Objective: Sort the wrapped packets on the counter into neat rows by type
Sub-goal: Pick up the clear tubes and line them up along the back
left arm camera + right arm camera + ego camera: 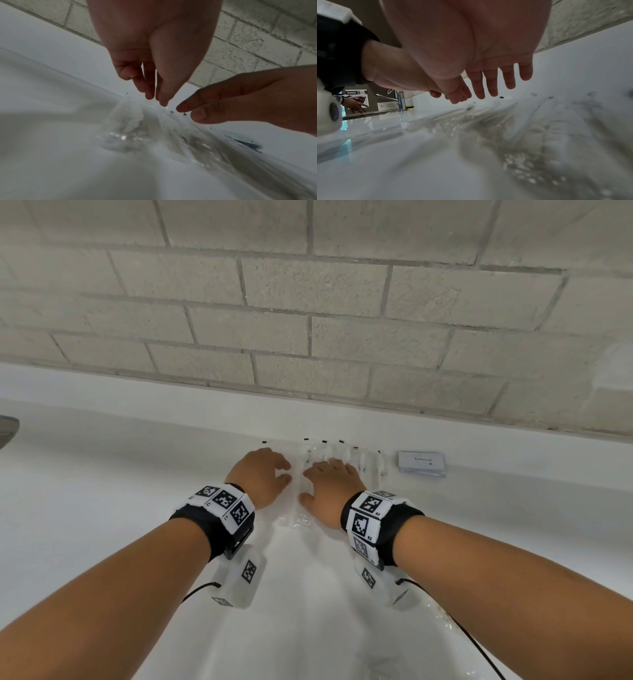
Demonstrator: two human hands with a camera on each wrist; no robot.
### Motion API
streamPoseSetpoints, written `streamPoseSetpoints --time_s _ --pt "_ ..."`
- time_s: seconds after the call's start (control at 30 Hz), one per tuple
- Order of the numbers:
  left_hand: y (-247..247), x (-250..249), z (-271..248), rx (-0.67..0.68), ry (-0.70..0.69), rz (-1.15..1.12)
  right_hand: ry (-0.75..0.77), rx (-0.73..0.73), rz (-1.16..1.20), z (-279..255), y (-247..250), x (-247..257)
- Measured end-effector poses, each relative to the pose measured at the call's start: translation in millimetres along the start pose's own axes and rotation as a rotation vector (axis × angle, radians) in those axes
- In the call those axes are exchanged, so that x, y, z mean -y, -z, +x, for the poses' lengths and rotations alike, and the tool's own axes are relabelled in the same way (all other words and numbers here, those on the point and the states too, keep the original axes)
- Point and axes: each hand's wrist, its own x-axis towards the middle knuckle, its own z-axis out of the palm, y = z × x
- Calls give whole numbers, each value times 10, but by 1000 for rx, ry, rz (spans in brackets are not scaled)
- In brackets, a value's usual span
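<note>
Head view: clear packets (308, 474) lie lengthwise toward the wall (308, 302).

"Toothpaste" on small white sign (422, 462)

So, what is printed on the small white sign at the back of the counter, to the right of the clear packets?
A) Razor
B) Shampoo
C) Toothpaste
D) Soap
C: in the head view the small white sign reads "Toothpaste"; it stands on the white counter just right of the row of clear packets.
</note>
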Motion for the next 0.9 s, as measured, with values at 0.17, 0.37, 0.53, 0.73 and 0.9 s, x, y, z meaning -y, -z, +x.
streamPoseSetpoints --time_s 0.17,0.37,0.53,0.73,0.9 --pt "101 221 -15 25 157 135 76 71 -43 81 -32 129" --pt "42 250 -51 85 118 168 43 120 -73 114 -116 114" --pt "6 127 4 49 80 79 20 81 -23 110 -131 73" --pt "-36 59 67 46 70 74 14 106 -38 117 -140 46" --pt "-41 74 101 41 85 105 12 104 -7 103 -162 58"
